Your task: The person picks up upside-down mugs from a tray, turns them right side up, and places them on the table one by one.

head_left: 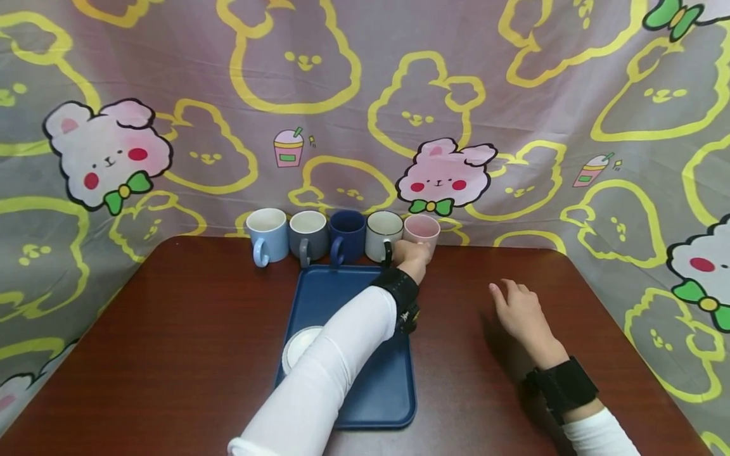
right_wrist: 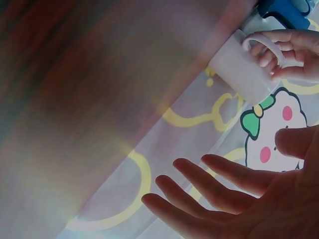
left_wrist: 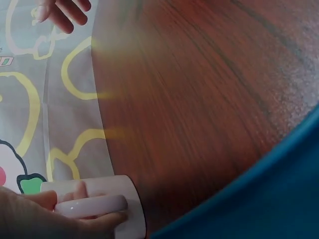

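My left hand (head_left: 412,256) reaches across the tray and grips the handle of a pink mug (head_left: 422,228), the rightmost in a row at the back of the table. In the left wrist view, thumb and fingers close about the handle of the pink mug (left_wrist: 132,209). The right wrist view also shows that pink mug (right_wrist: 239,69) standing against the patterned cloth. Over the right part of the table hovers my right hand (head_left: 521,316), holding nothing. Its fingers are spread and nearly straight in the right wrist view.
Left of the pink mug stand a white mug with black handle (head_left: 376,237), a navy mug (head_left: 346,234), a grey mug (head_left: 308,237) and a light blue mug (head_left: 269,237). A blue tray (head_left: 382,392) bears a white round object (head_left: 299,345), partly hidden by the left sleeve.
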{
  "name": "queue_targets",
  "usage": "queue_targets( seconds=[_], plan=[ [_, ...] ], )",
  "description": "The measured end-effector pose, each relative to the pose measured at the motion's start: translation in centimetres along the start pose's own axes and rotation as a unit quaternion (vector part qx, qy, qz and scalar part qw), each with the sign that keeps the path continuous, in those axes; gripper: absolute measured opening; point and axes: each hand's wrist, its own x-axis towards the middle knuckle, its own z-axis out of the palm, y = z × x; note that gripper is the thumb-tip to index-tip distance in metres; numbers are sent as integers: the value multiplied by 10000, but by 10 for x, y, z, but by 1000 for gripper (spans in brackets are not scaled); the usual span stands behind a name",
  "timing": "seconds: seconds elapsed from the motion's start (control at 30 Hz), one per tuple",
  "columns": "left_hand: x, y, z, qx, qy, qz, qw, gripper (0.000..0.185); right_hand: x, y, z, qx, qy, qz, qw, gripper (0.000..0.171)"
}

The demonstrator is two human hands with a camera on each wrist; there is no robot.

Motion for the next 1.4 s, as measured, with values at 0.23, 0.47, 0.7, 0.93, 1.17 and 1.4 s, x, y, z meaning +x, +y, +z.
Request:
queue_targets(
  seconds=[0.23, 0.47, 0.7, 0.93, 1.17, 1.4],
  plan=[
    [-22, 30, -33, 1614, -814, 232, 9833, 53, 0, -4, 0, 18, -103, 27, 9999, 60],
    [-34, 49, -67, 2395, -2029, 683, 9470, 38, 1, -9, 5, 67, -71, -79, 9999, 58],
    [-35, 58, -84, 1993, -2396, 698, 9476, 32, 3, -16, 10, 105, -81, -190, 9997, 57],
    [-40, 76, -108, 1904, -2757, 490, 9409, 29, 3, -23, 13, 106, -68, -253, 9996, 55],
    [-46, 93, -134, 1702, -3064, 830, 9329, 30, 3, -32, 17, 104, 49, -438, 9990, 51],
    [-44, 98, -165, 1456, -3092, 1351, 9300, 24, 4, -40, 23, 114, -15, -475, 9988, 52]
  ],
)
